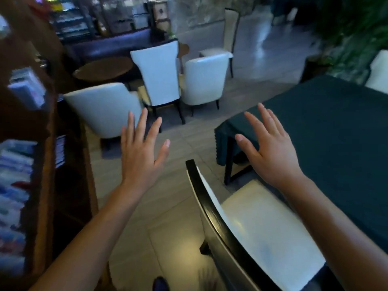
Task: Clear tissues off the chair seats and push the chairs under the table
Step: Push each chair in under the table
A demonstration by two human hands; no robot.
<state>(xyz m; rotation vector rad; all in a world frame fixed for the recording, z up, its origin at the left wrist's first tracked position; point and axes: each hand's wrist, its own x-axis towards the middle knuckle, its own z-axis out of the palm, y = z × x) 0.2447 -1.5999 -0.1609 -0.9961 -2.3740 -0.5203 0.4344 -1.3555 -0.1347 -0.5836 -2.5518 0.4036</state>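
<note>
Hands raised, both empty, fingers straight and spread, held apart. My left hand (140, 152) hovers over the floor tiles (168, 227) at 11 o'clock; my right hand (270, 151) hovers at 1 o'clock, above the table corner. Chair (262, 223) at 5 o'clock: black backrest nearest me, white seat facing the table (327, 131) with the dark green cloth, front edge just at the cloth. White chairs (159, 74) stand well apart at 12 o'clock. Wooden shelf (46, 164) at 9 o'clock.

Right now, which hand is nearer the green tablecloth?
Right. The right hand hovers at the green tablecloth corner; the left hand is apart, over the floor.
</note>
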